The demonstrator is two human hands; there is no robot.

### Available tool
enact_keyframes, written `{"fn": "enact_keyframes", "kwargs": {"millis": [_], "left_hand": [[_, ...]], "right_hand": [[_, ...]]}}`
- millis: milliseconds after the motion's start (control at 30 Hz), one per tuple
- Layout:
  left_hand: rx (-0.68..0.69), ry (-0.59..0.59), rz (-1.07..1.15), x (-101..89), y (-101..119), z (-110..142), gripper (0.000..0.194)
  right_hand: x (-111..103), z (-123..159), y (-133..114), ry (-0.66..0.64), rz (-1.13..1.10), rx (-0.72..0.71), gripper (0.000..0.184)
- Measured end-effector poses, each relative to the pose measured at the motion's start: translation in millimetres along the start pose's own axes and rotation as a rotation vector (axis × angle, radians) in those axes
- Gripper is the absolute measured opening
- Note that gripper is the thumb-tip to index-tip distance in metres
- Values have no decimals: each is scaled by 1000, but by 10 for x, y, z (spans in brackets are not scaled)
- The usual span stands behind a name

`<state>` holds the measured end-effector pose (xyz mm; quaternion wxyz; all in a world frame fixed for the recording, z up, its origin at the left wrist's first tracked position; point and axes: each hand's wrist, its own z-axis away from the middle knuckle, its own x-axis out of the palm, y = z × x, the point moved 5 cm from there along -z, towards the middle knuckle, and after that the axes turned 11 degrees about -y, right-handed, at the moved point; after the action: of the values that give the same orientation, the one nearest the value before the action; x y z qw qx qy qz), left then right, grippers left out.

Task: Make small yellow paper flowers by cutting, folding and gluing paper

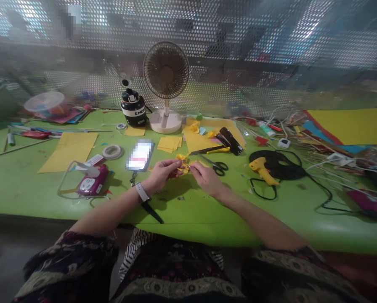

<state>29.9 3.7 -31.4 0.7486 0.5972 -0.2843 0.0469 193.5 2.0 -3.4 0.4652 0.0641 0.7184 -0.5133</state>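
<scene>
My left hand (pixel 165 173) is closed on a small yellow paper flower (pixel 182 158), its petals showing above the fingertips. Close beside it, my right hand (pixel 204 176) is pinched at the flower's lower right; what exactly lies between those fingertips is too small to make out. Black-handled scissors (pixel 219 167) lie just behind my right hand. Beyond the flower rest a yellow utility knife (pixel 215 149) and a black stapler (pixel 231 141). To the left of my left hand is a phone (pixel 140 155) with a lit screen.
A white fan (pixel 165 121) and a dark bottle (pixel 134 110) stand at the back. Yellow paper squares (pixel 169 144) lie before them. On the right are a yellow glue gun (pixel 264 169) and cables; on the left, a tape roll (pixel 112 152) and a purple power socket (pixel 92 182).
</scene>
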Motion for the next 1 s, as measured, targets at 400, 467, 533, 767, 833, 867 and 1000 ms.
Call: {"fn": "enact_keyframes", "kwargs": {"millis": [400, 467, 533, 767, 833, 867, 1000], "left_hand": [[55, -16, -28, 3, -2, 13, 39], [63, -4, -30, 5, -1, 16, 41], [69, 8, -35, 7, 1, 16, 42], [92, 1, -78, 16, 10, 14, 44], [98, -12, -85, 19, 12, 17, 41], [99, -23, -86, 22, 12, 19, 39], [101, -49, -94, 25, 9, 22, 33]], "right_hand": [[-1, -23, 53, -48, -156, 41, 42], [-1, -24, 56, -49, -174, 54, 44], [-8, -24, 54, -42, -192, 55, 45], [-13, -30, 45, -62, -303, 80, 45], [-4, -30, 54, -64, -344, 90, 45], [2, -30, 59, -63, -358, 93, 45], [27, -27, 73, -82, -383, 100, 46]]}}
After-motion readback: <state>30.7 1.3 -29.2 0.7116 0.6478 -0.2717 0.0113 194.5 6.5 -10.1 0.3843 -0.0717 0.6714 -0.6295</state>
